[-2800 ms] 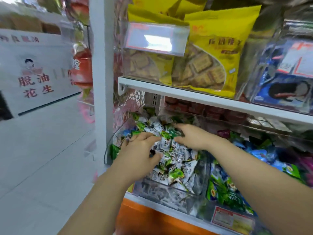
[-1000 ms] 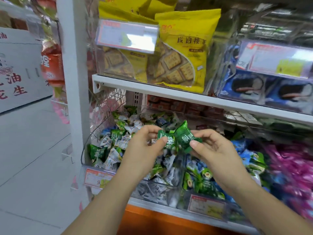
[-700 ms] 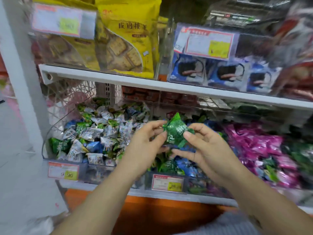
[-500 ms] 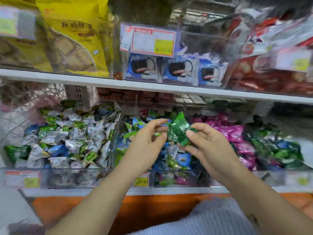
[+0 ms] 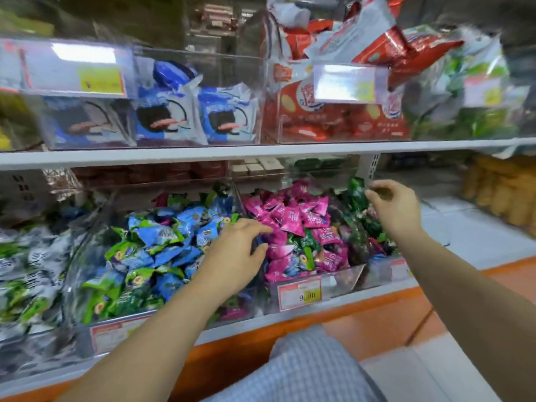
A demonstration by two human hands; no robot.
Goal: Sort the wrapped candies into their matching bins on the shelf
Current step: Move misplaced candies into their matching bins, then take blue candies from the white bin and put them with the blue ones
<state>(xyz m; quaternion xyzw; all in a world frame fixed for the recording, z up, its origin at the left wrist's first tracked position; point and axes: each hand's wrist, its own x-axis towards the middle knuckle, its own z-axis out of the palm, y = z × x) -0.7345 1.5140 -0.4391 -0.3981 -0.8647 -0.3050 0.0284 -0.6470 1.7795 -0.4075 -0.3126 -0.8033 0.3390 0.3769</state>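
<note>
Right of the pink-candy bin [image 5: 342, 279], the right hand [image 5: 394, 210] hangs over the green candies [image 5: 355, 193]; whether it pinches one cannot be told. The left hand [image 5: 235, 256], fingers relaxed, rests on the pink candies [image 5: 293, 219].

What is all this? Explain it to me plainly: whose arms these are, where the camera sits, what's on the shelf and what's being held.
No machine here: a person is sorting sweets with bare hands. Every picture comes from a camera worn on their head, looking forward and down, so the two arms are the wearer's own. The lower shelf carries clear bins of wrapped candies: blue and green candies on the left, pink candies in the middle, dark green candies to the right. The left hand reaches with relaxed fingers over the edge of the pink heap and holds nothing. The right hand hangs over the dark green heap with its fingers curled; the blur hides whether it pinches a candy. On the upper shelf stand blue biscuit packs and red packs.
</note>
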